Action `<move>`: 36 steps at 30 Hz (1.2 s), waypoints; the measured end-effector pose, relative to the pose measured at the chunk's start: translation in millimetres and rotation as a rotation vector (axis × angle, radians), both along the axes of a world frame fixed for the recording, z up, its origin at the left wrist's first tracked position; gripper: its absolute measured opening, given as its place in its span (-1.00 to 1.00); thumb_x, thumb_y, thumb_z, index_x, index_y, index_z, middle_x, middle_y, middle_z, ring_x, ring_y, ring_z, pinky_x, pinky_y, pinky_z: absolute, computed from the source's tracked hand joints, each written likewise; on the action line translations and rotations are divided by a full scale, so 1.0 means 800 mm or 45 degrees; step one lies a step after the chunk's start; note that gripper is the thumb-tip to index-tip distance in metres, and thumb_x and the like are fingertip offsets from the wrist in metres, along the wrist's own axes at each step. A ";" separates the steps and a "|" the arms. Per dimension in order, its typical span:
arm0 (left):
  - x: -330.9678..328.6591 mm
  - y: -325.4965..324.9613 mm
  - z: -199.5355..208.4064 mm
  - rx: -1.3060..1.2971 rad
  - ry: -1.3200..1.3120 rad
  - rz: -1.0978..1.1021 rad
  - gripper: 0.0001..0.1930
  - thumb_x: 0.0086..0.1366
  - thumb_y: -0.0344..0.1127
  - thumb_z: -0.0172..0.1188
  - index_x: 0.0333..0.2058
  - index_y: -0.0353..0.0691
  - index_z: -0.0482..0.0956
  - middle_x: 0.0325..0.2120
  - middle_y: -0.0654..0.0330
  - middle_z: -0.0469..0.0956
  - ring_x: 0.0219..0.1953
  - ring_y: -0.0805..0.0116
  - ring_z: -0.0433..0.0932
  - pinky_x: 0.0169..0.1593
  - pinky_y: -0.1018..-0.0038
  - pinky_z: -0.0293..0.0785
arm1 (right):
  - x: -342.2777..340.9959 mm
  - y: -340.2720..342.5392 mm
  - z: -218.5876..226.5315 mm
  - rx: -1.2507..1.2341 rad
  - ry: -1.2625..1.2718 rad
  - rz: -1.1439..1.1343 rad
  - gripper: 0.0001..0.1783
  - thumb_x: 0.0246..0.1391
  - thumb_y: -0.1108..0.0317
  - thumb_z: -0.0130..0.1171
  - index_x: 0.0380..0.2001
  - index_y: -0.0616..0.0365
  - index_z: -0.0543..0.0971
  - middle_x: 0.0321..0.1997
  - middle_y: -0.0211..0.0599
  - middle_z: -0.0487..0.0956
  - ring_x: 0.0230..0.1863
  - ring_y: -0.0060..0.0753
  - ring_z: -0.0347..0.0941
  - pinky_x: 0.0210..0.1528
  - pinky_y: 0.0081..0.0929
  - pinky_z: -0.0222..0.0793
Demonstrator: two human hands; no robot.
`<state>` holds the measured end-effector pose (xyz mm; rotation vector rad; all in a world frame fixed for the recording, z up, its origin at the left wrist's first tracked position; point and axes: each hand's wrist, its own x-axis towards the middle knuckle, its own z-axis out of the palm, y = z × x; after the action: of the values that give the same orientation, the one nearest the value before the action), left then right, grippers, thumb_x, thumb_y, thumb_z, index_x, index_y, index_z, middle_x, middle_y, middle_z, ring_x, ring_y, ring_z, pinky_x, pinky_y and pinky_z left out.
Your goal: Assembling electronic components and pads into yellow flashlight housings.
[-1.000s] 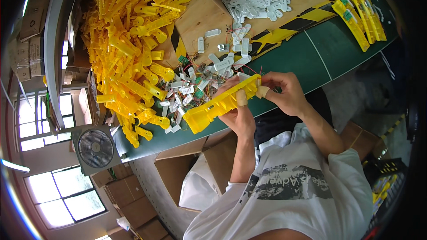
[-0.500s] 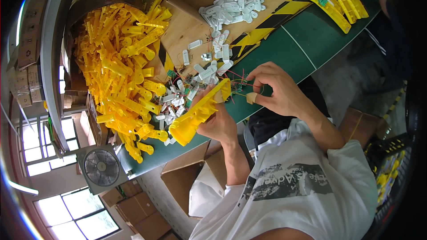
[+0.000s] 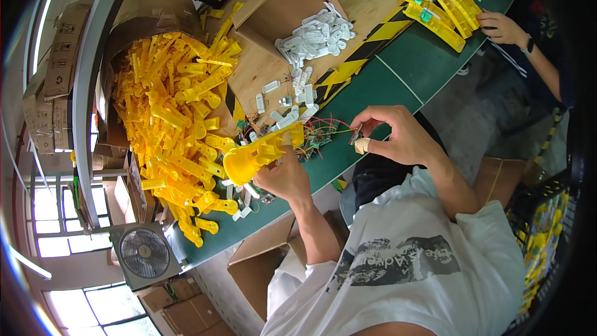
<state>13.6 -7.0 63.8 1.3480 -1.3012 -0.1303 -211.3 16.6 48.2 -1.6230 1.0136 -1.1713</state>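
My left hand [image 3: 287, 179] is closed around a yellow plastic housing half [image 3: 254, 158], which has a wide round end and ribs inside. The housing is held tilted above the table's near edge, over loose white parts. Right of it, my right hand [image 3: 398, 138] pinches a small wired circuit board [image 3: 356, 133] between thumb and fingertips; tape wraps the thumb tip. Red wires run from there toward a tangle of green circuit boards [image 3: 318, 137] on the table between my hands. The housing hides part of my left fingers.
A large carton [image 3: 134, 18] spills a heap of yellow housings [image 3: 165, 112] on the left. White plastic pieces [image 3: 317, 34] lie by an open cardboard box [image 3: 273, 3]. Filled housings [image 3: 435, 15] lie far right, where a co-worker's hand [image 3: 504, 28] touches one. A fan [image 3: 144, 252] stands lower left.
My left hand has shifted left and down with the housing. My right hand has drawn slightly toward me, its fingers now pinching a small wired board. A co-worker's hand has appeared at far right.
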 end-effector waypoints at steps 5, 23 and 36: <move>-0.002 -0.001 0.012 -0.043 0.224 -0.165 -0.76 0.15 -0.55 0.36 -0.22 -0.47 0.56 -0.35 0.12 0.64 -0.37 0.49 0.59 -0.26 0.55 0.54 | -0.005 -0.004 -0.010 0.025 -0.319 0.038 -0.63 -0.03 0.55 0.27 -0.08 0.29 0.59 -0.14 -0.23 0.62 -0.21 -0.48 0.58 -0.07 -0.50 0.53; 0.009 0.007 -0.009 -0.215 0.508 -0.128 -0.72 0.18 -0.50 0.33 -0.16 -0.44 0.48 -0.25 0.12 0.55 -0.19 0.37 0.50 0.03 0.39 0.42 | -0.008 -0.019 -0.054 0.488 -0.900 0.254 -0.54 0.02 0.60 0.11 0.06 0.30 0.48 -0.18 -0.15 0.61 -0.22 -0.45 0.59 -0.11 -0.49 0.55; 0.000 0.008 -0.019 -0.343 0.532 -0.195 -0.63 0.13 -0.46 0.40 -0.16 -0.30 0.41 -0.23 0.13 0.47 -0.23 0.30 0.54 -0.06 0.36 0.52 | -0.009 -0.030 -0.092 0.447 -1.269 0.419 -0.31 -0.02 0.23 0.42 0.11 0.33 0.38 -0.09 -0.16 0.56 -0.13 -0.43 0.54 -0.05 -0.55 0.48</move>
<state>13.7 -0.3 48.2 0.9298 -1.0231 -0.3136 -218.3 -7.7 -25.6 -0.7077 0.2567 -1.2546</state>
